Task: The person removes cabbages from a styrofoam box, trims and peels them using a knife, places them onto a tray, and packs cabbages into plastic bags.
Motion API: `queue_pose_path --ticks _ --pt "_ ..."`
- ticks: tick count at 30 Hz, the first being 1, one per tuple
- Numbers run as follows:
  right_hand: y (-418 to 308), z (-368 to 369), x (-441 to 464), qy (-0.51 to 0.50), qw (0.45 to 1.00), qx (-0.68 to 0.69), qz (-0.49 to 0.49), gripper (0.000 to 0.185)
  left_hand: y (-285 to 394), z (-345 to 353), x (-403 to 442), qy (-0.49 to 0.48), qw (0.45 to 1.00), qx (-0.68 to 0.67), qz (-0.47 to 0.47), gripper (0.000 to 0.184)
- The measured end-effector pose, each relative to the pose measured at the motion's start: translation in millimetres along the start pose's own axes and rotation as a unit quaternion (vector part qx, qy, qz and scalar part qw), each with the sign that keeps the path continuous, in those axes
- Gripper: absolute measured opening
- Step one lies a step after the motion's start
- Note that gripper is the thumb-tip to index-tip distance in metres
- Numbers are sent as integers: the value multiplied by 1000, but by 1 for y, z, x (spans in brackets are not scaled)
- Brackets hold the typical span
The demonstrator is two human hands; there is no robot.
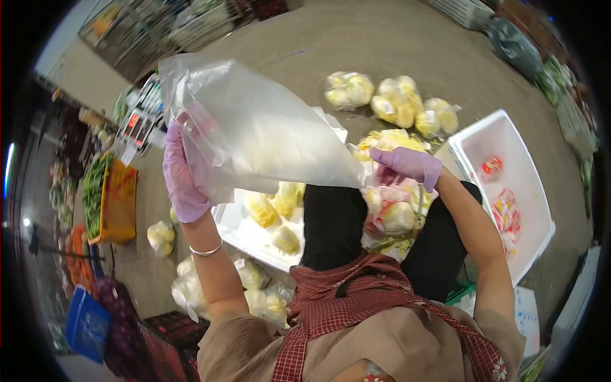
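A large clear plastic bag point(267, 127) stretches between my two hands, both in purple gloves. My left hand point(184, 169) grips its left end, with some fingers seen through the film. My right hand point(407, 167) is closed at the bag's narrow right end, fingertips partly hidden. Below the bag, a white foam box point(245, 239) holds several yellow-green napa cabbages point(262, 210). Under my right hand lie cabbages in printed red-and-white wrap point(396, 218) and loose leaves, between my black-trousered knees.
Bagged cabbages point(396, 102) sit on the floor ahead, others point(254, 296) at my left. A white foam bin point(544, 216) with red-and-white packaging stands right. A scale point(137, 124) with red digits and a yellow crate point(119, 202) of greens are left.
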State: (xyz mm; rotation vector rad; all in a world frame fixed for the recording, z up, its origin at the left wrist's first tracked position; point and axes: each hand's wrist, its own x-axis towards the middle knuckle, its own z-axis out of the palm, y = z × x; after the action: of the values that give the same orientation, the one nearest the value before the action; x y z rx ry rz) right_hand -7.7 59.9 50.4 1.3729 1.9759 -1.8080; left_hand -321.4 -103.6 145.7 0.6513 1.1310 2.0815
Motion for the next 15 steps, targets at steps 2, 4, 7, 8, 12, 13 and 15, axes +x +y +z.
queue_pose_path --ticks 2,4,7,8,12,13,15 --pt "-24 27 39 -13 992 93 -82 63 6 -49 9 -79 993 -83 -14 36" --pt "-39 43 96 3 985 130 -115 62 13 -82 5 -104 986 -129 -6 35" --pt "-88 97 129 -48 990 7 -135 64 27 -104 -5 -119 976 -183 -2 36" --pt "-101 119 158 -96 988 -59 -105 74 31 -116 0 -169 960 -221 -34 36" --pt "-140 206 188 -195 965 47 -167 102 50 -142 -13 -180 935 -297 -67 37" --pt "-149 221 187 -228 954 66 -185 107 54 -142 -17 -171 932 -312 -65 37" --pt "-130 271 227 -281 927 158 -193 101 58 -140 -24 -151 925 -344 -61 38"
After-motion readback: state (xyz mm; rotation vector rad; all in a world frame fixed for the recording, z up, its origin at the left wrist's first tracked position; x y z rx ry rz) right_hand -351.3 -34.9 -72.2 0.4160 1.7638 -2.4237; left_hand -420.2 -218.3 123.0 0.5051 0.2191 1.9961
